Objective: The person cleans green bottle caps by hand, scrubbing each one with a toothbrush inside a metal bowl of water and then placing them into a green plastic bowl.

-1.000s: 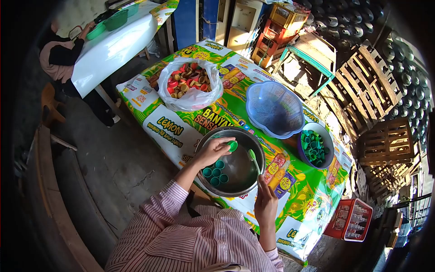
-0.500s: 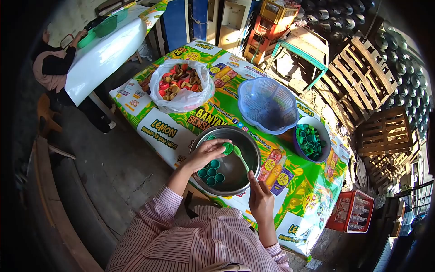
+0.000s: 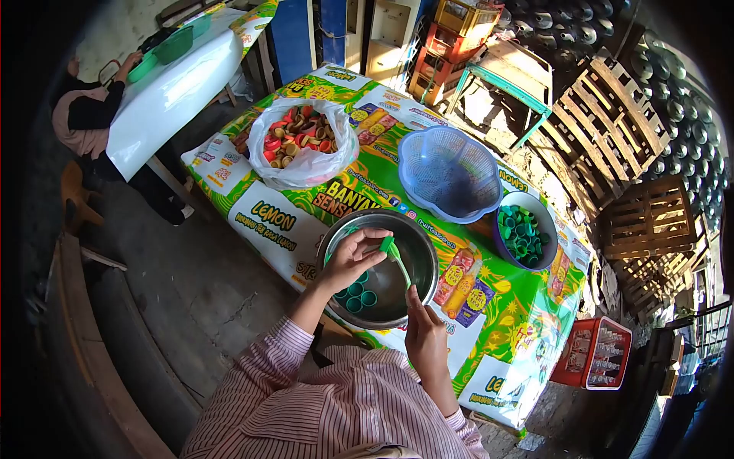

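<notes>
Both hands are over the metal bowl [image 3: 434, 260] and both are busy. The left hand [image 3: 348, 262] is closed on one green cap [image 3: 387, 245], pinching it just above the bowl. The right hand [image 3: 424, 336] is closed around the bottom of a thin green brush [image 3: 401, 268]. The top of the brush touches the cap, or is very close to it.

More green caps [image 3: 355, 294] lie together in the bowl, under the left hand. The bowl sits near the edge of the surface [image 3: 267, 218], which has a bright green cover. Behind the bowl is a blue basket [image 3: 405, 164]. Beside that is a small bowl [image 3: 527, 197] full of green caps. A white bag [image 3: 306, 172] of red and brown caps sits farther back. Another person [image 3: 80, 115] is at a different table, well apart.

What could go wrong? The cap is small and held only by the fingertips. If the brush pushes too hard, the cap could pop out and drop into the bowl, or bounce off onto the floor. The brush is held far down its handle, so its top could wobble and miss the cap. The bowl is close to the near edge, so a bump from an arm could tip it. I cannot tell if there is water in the bowl. Wet fingers would make slipping more likely.
</notes>
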A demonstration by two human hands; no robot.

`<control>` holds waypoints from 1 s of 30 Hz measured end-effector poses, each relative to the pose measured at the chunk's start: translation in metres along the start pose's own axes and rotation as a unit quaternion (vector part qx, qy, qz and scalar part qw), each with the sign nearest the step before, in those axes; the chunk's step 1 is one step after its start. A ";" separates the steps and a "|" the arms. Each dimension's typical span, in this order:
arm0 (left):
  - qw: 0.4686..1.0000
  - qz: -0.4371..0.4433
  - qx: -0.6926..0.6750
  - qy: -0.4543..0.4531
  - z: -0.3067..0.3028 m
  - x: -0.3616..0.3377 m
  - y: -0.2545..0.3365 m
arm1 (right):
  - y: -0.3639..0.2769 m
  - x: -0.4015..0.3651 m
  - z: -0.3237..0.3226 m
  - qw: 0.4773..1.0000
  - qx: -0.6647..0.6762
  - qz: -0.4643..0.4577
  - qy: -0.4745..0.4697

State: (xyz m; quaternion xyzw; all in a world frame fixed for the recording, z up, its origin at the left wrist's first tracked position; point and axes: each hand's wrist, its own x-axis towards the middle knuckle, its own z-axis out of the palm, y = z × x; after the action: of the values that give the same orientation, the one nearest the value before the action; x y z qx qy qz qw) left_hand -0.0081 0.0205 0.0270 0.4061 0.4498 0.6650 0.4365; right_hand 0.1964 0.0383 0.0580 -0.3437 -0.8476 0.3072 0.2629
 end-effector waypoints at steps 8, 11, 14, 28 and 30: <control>0.998 0.059 -0.019 -0.015 -0.007 -0.002 -0.014 | 0.010 -0.005 -0.006 0.921 0.345 0.152 -0.098; 0.996 -0.024 -0.077 0.036 -0.005 -0.005 -0.009 | 0.002 -0.004 -0.017 0.821 0.490 0.253 -0.145; 0.979 -0.037 -0.201 0.009 -0.003 -0.007 -0.005 | 0.005 -0.012 -0.017 0.885 0.414 0.209 -0.046; 0.892 0.058 0.441 -0.077 0.006 -0.022 0.008 | 0.032 -0.030 -0.012 0.989 -0.083 0.117 -0.039; 0.950 -0.001 0.307 -0.054 0.010 -0.019 0.005 | 0.040 -0.029 -0.004 0.996 -0.058 0.061 0.032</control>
State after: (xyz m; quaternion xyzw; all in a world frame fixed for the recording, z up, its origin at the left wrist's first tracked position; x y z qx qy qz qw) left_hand 0.0057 0.0036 0.0314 0.5551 0.6084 0.4717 0.3149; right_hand 0.2341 0.0413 0.0261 -0.4188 -0.8328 0.2617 0.2501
